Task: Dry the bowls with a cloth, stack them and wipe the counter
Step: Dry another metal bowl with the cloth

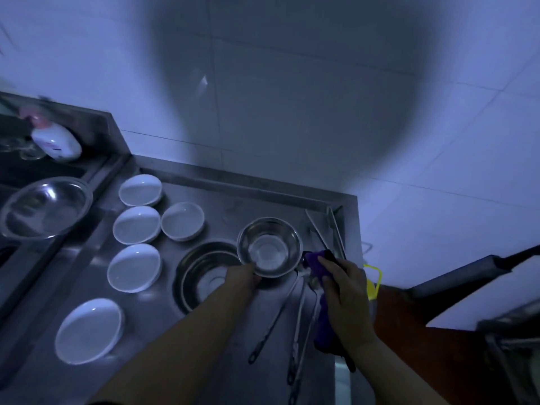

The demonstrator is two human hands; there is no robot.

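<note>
on the steel counter, left hand grips a steel bowl; right hand clutches a purple cloth; bottle label unreadable.

I see purple cloth. Small bowl shiny silver, big bowl same. Five dishes white. Counter grey steel. Bottle white, pink top, maybe; blurry there. Yellow loop at counter edge.

Kitchen, dim light: stainless steel counter against white tiled wall, sink at left, white dishes, steel bowls, long-handled ladles, soap bottle.
</note>
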